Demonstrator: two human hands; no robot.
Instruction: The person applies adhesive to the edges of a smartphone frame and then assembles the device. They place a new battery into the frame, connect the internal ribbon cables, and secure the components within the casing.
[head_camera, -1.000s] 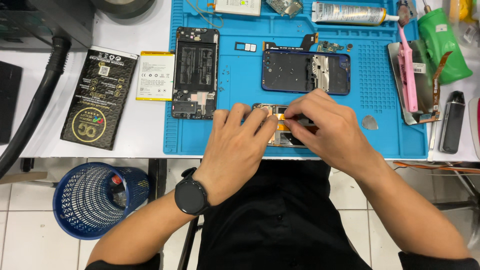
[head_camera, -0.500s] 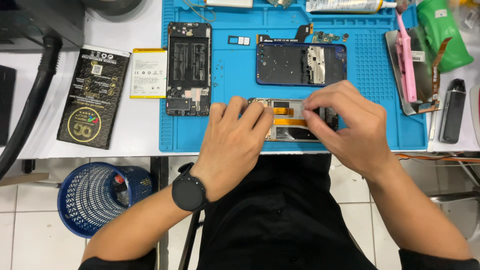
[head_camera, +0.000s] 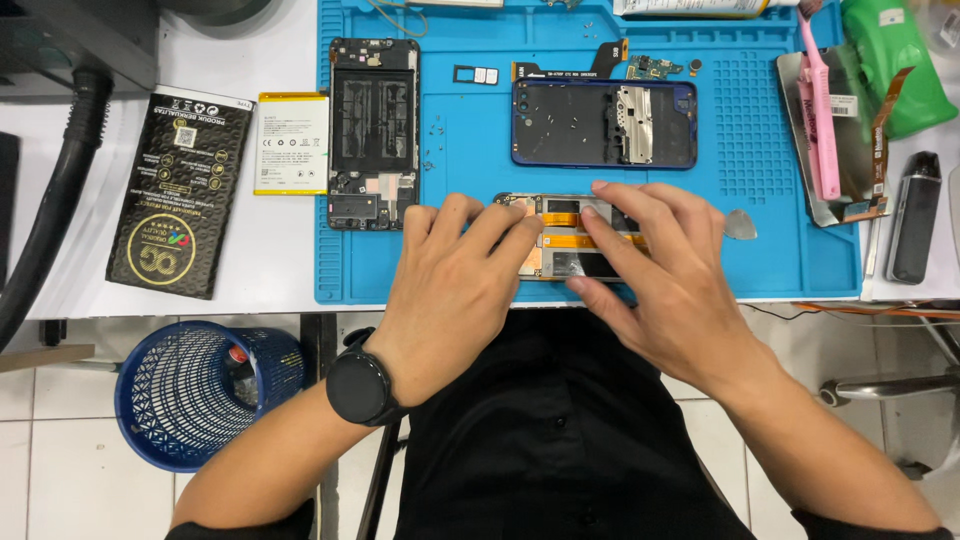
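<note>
Opened smartphone body with orange flex ribbons and bare metal shielding (head_camera: 570, 240) lies flat near the front edge of a large blue silicone repair mat (head_camera: 480, 270), mostly covered by both hands.

The mat rests on a white worktable (head_camera: 260, 250). On the floor below, at the left, stands a blue mesh wastebasket (head_camera: 190, 390).

Left hand (head_camera: 450, 290), wearing a black round wristwatch (head_camera: 360, 385), lies palm down on the phone's left end, fingers narrowly spread and pressing flat. Right hand (head_camera: 670, 290) covers the right end, fingers narrowly spread, fingertips resting on the ribbons. Neither hand grasps anything; both simply bear down.

Behind them on the mat lie a dark blue phone back shell with a silver plate (head_camera: 603, 124) and, further left, a black phone frame with exposed circuitry (head_camera: 374, 132). Just off the mat's left edge sit a white rectangular battery with a yellow border (head_camera: 291, 142) and a black printed battery packet (head_camera: 180, 192). At the right are a pink plastic brush (head_camera: 822, 110) and a small grey triangular pick (head_camera: 741, 226).

Pressing ribbons down seems best done with light, even fingertip pressure, the left hand holding the body steady so nothing skews.
</note>
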